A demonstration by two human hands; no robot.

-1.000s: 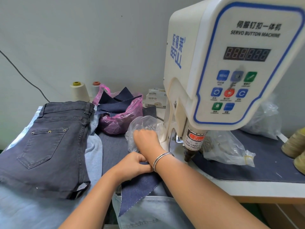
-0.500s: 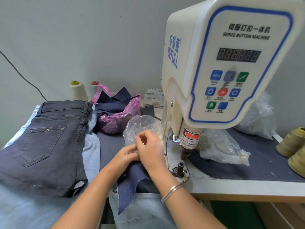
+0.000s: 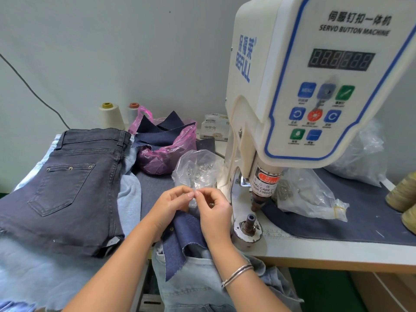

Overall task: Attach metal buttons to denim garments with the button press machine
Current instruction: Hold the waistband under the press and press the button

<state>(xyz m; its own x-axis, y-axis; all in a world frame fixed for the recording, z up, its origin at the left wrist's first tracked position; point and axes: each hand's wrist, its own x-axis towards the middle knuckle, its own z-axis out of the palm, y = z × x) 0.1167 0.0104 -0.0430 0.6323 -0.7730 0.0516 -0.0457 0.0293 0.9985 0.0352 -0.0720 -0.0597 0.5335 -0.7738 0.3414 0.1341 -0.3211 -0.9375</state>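
Both my hands pinch something small, too tiny to identify, over the denim swatch (image 3: 180, 230); my right hand (image 3: 213, 212) lies nearer the lower die (image 3: 249, 224), just to its right.

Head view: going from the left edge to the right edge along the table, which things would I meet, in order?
Dark grey jeans → pink bag of denim scraps → clear bag of metal buttons → servo button machine → clear bag beside the press → tan thread cones.

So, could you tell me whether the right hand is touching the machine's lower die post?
Apart. In the head view, bare base plate shows between the right hand and the lower die post.
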